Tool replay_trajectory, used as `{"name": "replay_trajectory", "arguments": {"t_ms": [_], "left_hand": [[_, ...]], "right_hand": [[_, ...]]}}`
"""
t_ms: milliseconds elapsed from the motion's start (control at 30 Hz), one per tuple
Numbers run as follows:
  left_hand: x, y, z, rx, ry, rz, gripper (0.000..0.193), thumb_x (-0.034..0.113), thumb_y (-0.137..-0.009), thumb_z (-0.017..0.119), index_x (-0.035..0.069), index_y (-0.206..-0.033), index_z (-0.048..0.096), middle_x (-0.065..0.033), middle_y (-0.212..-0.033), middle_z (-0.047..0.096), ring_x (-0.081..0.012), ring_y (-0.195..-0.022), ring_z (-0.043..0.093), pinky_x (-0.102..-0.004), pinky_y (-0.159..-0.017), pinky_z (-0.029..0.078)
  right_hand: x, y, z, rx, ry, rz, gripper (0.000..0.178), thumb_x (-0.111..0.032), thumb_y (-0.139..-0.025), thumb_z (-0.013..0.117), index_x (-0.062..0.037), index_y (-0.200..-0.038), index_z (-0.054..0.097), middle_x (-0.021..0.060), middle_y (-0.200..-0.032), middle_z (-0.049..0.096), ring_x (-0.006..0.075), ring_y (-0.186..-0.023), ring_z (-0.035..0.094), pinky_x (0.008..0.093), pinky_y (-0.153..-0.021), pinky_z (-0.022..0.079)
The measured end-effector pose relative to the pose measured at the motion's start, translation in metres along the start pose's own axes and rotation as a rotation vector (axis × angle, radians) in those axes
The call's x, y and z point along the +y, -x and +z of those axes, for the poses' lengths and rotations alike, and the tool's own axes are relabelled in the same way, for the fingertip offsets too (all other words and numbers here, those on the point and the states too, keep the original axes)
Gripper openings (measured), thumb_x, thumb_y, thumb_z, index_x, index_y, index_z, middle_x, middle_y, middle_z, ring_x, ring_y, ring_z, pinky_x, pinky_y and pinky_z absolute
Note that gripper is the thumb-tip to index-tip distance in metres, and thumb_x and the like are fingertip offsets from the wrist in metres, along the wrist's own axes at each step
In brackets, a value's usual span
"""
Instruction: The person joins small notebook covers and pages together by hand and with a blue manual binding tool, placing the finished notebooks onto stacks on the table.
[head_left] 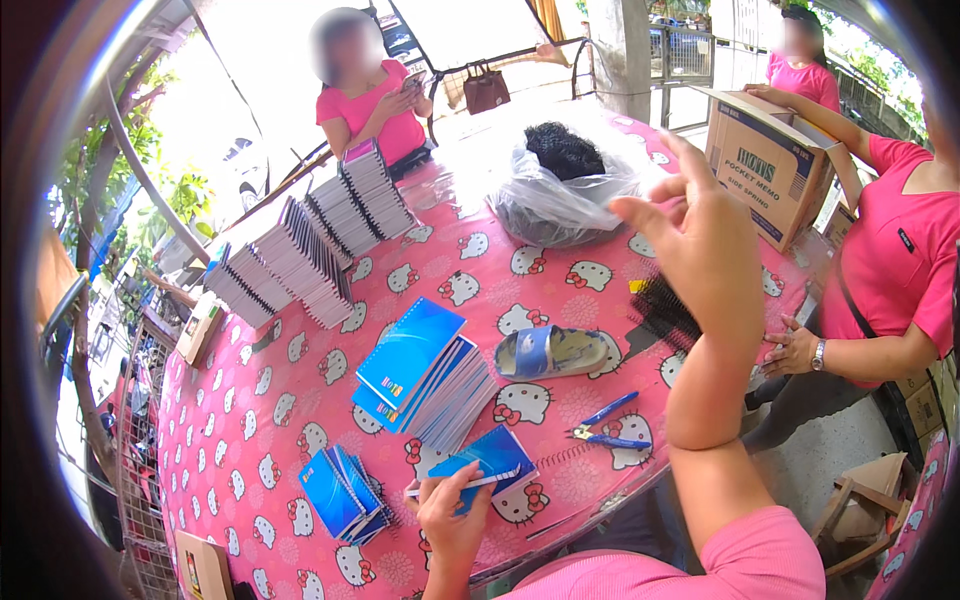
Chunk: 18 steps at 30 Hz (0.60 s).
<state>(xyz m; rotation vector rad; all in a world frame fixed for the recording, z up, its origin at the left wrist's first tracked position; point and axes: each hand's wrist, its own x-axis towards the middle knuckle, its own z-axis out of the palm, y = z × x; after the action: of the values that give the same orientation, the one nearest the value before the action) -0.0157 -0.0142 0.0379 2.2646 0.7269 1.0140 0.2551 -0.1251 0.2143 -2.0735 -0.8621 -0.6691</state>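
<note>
gripping a blue notebook at the lower centre of the frame, the left hand is clamped on its near edge, thumb on top; a lax hold there could let the pages fan or slide out of line. a thin wire coil trails to the right of the notebook; whether it is threaded through the holes i cannot tell. a sleeve or wrist catching that coil could bend it or drag it off. the right hand is raised right of centre, fingers apart and curved, with nothing visible between them.

just right of the coil lie blue-handled pliers, close enough to snag it if nudged. left of the notebook, a small pile of blue notebooks sits fanned and uneven, and the taller stack above leans; a knock from the left forearm could spill the former, a bump the latter.

near the middle rests a patterned slipper. to its right, the heap of dark coils could tangle if pulled carelessly. at upper left, tall rows of notebooks could topple if the table is jolted.
</note>
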Motion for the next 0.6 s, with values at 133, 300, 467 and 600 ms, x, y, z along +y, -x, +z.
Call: {"name": "replay_trajectory", "arguments": {"t_ms": [133, 300, 467, 600], "left_hand": [[-0.004, -0.005, 0.001, -0.021, -0.013, 0.04, 0.036, 0.001, -0.064, 0.081, 0.005, -0.099, 0.073, -0.0041, -0.085, 0.072, -0.0169, -0.077, 0.06, -0.031, -0.076, 0.044], [-0.004, -0.008, 0.007, -0.017, -0.049, 0.083, 0.038, 0.004, -0.063, 0.083, 0.006, -0.099, 0.072, -0.005, -0.087, 0.071, -0.019, -0.079, 0.061, -0.0338, -0.078, 0.046], [-0.011, -0.013, 0.016, 0.036, -0.094, 0.143, 0.047, 0.008, -0.061, 0.087, 0.008, -0.104, 0.067, -0.0055, -0.084, 0.069, -0.0197, -0.079, 0.063, -0.0325, -0.074, 0.049], [-0.009, -0.009, 0.026, 0.007, 0.058, 0.041, 0.058, 0.008, -0.063, 0.087, 0.008, -0.115, 0.061, -0.0065, -0.083, 0.069, -0.0167, -0.079, 0.067, -0.0303, -0.076, 0.051]], "right_hand": [[0.05, 0.054, 0.077, -0.395, 0.253, -0.21, 0.057, -0.043, -0.076, 0.075, -0.0028, -0.112, 0.057, 0.0122, -0.096, 0.064, 0.0322, -0.097, 0.064, 0.0408, -0.078, 0.053], [0.108, 0.132, 0.162, -0.68, 0.213, -0.275, 0.053, -0.038, -0.073, 0.079, -0.0055, -0.107, 0.055, 0.0121, -0.099, 0.062, 0.0325, -0.101, 0.061, 0.0443, -0.082, 0.052], [0.118, 0.118, 0.16, -0.784, 0.06, -0.108, 0.039, -0.028, -0.082, 0.073, -0.0058, -0.108, 0.053, 0.0105, -0.106, 0.063, 0.0294, -0.106, 0.06, 0.0443, -0.086, 0.051], [0.126, 0.137, 0.152, -0.897, -1.349, 0.251, 0.042, -0.018, -0.078, 0.076, -0.0048, -0.113, 0.057, 0.0071, -0.105, 0.066, 0.021, -0.099, 0.062, 0.0399, -0.088, 0.05]]}}
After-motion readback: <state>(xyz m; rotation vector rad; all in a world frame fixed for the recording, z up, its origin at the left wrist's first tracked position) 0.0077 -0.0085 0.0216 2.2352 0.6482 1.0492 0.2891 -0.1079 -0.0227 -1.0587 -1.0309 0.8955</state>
